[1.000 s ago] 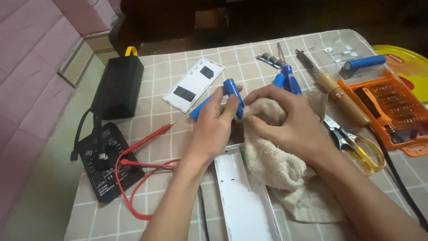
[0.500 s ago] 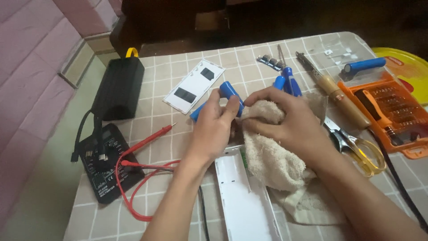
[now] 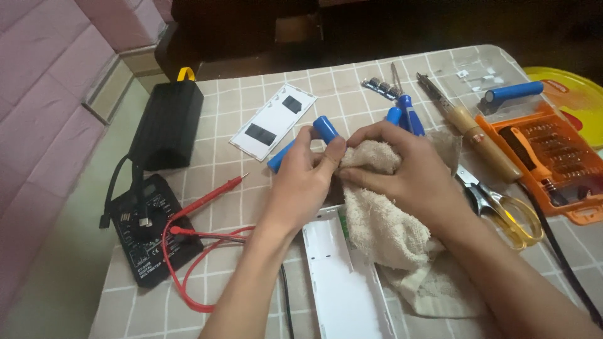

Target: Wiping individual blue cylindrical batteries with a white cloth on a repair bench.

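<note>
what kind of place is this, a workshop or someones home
Most likely a home table used as an electronics repair bench: a checked tablecloth carries a black multimeter with red probe leads, a wooden-handled soldering iron and an orange screwdriver bit set.

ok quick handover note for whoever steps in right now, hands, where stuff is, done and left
Left hand: grip shut on blue cylindrical cells, held above the table.
Right hand: grip shut on the beige towel, bunched against the cells.
The white plastic case lies open just below the hands. The black multimeter with red leads is at the left, the scissors and orange screwdriver kit at the right.
Done: cells out of the case and in hand.
Left: cells not yet back in the case; one more blue cell lies far right.
</note>
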